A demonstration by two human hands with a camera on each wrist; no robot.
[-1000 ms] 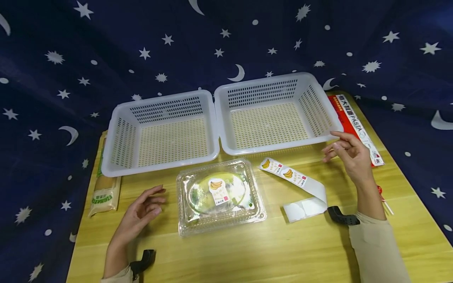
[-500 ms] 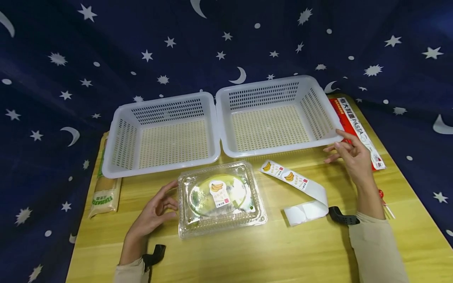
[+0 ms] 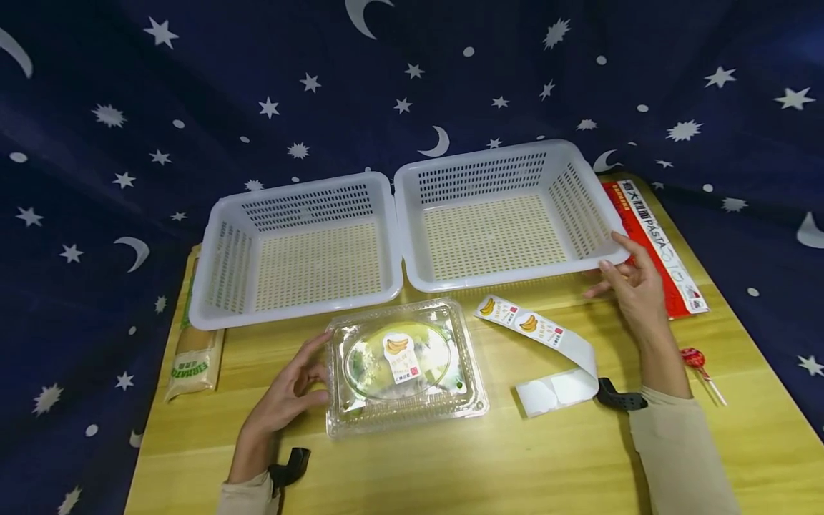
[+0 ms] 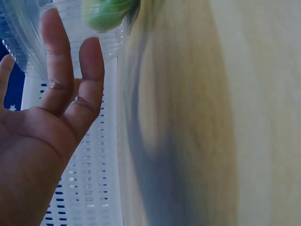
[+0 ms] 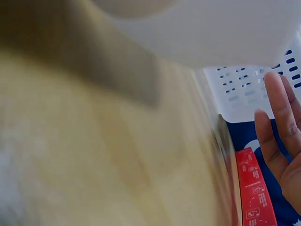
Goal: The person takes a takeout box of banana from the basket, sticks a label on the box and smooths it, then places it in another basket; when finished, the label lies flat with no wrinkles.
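A clear plastic clamshell box (image 3: 347, 422) with a banana-picture label (image 3: 399, 357) on its lid stands mid-table, something green and yellow inside. At its left edge is my left hand (image 3: 286, 397), fingers fairly straight and fingertips against the plastic; the left wrist view shows the same hand (image 4: 51, 108) beside the box. My right hand (image 3: 637, 290) is at the near right corner of the right white basket (image 3: 515, 275), fingertips by the rim with thumb and forefinger apart. A curled strip of banana stickers (image 3: 541, 332) lies between box and right wrist.
The left white basket (image 3: 302, 311) stands beside the right one, before a dark star-patterned cloth. A beige pasta bag (image 3: 193, 365) lies at the far left. On the right are a red-and-white pasta pack (image 3: 656, 250) and a red lollipop (image 3: 694, 357).
My left hand has moved right and up to the clamshell's left edge. The right hand has shifted slightly onto the right basket's corner. The view has drifted slightly.
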